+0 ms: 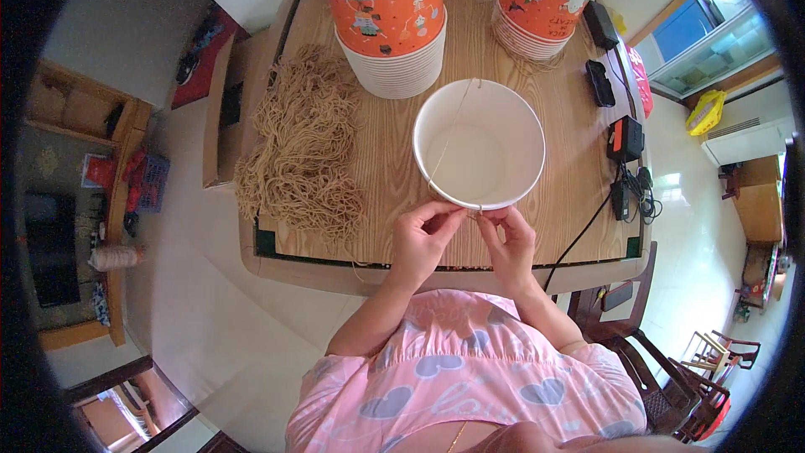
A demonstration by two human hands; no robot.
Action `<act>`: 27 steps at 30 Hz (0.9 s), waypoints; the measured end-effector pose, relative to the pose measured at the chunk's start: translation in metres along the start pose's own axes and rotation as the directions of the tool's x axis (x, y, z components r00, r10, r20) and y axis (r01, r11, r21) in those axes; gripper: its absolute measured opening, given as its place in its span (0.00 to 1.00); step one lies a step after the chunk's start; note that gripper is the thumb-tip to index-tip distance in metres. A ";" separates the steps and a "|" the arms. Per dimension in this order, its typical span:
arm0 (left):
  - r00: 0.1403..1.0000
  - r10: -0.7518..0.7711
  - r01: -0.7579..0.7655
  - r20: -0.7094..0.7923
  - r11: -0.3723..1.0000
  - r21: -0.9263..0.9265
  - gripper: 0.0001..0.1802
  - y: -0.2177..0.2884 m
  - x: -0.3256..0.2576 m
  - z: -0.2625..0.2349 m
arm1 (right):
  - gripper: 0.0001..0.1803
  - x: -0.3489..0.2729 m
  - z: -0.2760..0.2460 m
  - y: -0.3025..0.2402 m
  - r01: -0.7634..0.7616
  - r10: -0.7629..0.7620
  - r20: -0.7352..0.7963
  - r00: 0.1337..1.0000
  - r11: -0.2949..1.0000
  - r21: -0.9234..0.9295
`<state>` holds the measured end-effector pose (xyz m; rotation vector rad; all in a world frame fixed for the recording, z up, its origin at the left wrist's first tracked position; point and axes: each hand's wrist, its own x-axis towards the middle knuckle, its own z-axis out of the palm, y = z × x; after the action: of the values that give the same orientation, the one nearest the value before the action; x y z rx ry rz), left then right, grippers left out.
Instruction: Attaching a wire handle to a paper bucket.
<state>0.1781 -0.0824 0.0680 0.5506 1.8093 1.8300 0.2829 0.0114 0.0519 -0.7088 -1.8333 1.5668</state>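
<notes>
A white paper bucket (482,147) stands mouth up near the front of the wooden table. A thin tan string (454,130) runs across its mouth from the far rim toward the near left rim, and a short bit of it shows at the near rim. Both my hands meet at that near rim. My left hand (426,231) pinches the string with thumb and fingertips. Close beside it, my right hand (508,239) is closed at the fingertips on the string too, just below the rim. The knot or end between the fingers is too small to make out.
A heap of tan strings (306,147) lies left of the bucket. Behind stand a tall stack of upside-down orange and white buckets (390,29) and a smaller stack (541,13). Along the right edge are a black case (599,84), a black-and-orange box (625,139) and coiled cables (644,193).
</notes>
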 end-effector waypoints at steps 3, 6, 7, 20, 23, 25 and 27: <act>0.920 0.390 -0.369 0.030 0.841 0.395 0.09 0.010 -0.004 -0.008 | 0.05 0.004 0.000 0.006 -0.019 0.019 -0.018 1.000 1.000 -0.003; 0.892 0.417 -0.439 0.174 0.710 0.550 0.12 0.033 0.002 -0.002 | 0.04 0.004 0.000 0.010 0.008 -0.009 -0.017 1.000 0.999 -0.047; 0.886 0.423 -0.454 0.190 0.706 0.544 0.13 0.031 0.005 -0.001 | 0.04 0.003 -0.001 0.010 0.016 -0.016 -0.010 1.000 0.999 -0.047; 0.904 0.426 -0.410 0.028 0.849 0.333 0.08 0.013 -0.005 0.004 | 0.01 0.008 0.002 0.003 -0.081 0.082 -0.011 0.997 0.993 0.085; 0.989 0.148 -0.141 -0.019 0.971 0.195 0.07 0.005 -0.008 0.011 | 0.02 0.007 0.001 0.004 -0.038 0.038 -0.002 0.999 0.998 0.044; 0.996 0.093 -0.092 -0.006 0.987 0.134 0.06 0.008 -0.005 0.013 | 0.03 0.005 0.001 0.004 -0.009 0.009 0.009 1.000 1.000 -0.008; 0.999 0.041 -0.042 0.012 0.996 0.075 0.05 0.008 -0.002 0.015 | 0.04 0.004 0.001 0.003 0.022 -0.021 0.020 1.000 0.998 -0.057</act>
<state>0.1883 -0.0717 0.0765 0.6293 1.8787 1.7891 0.2797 0.0146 0.0490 -0.6996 -1.9006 1.5173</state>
